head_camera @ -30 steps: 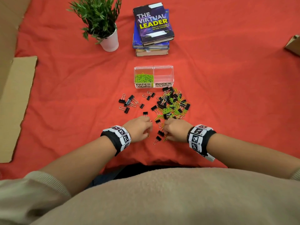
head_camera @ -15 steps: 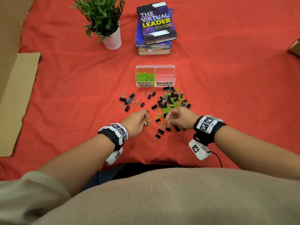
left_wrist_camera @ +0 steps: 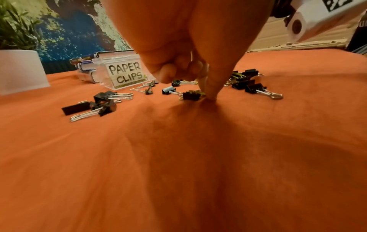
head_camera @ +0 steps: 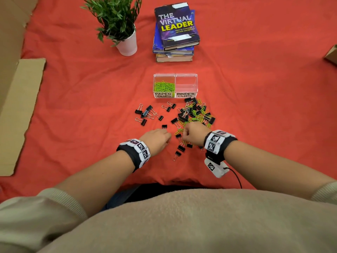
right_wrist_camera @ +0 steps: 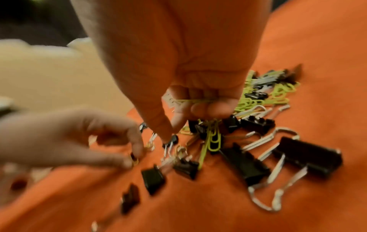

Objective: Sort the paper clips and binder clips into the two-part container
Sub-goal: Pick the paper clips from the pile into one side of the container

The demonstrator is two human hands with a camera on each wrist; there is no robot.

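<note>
The right hand (right_wrist_camera: 190,100) pinches green paper clips (right_wrist_camera: 213,138); the left hand (head_camera: 156,139) (fingers bent) pinches one too.

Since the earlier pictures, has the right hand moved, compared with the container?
Yes. The right hand has moved forward toward the two-part container, from the near edge of the scattered clips up to the mixed pile.

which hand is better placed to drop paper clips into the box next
Right, probably. The right hand already grips green paper clips in its curled fingers. The left hand is down at the cloth, pinching at something too small to name. Both sit similarly near the paper clips compartment.
</note>
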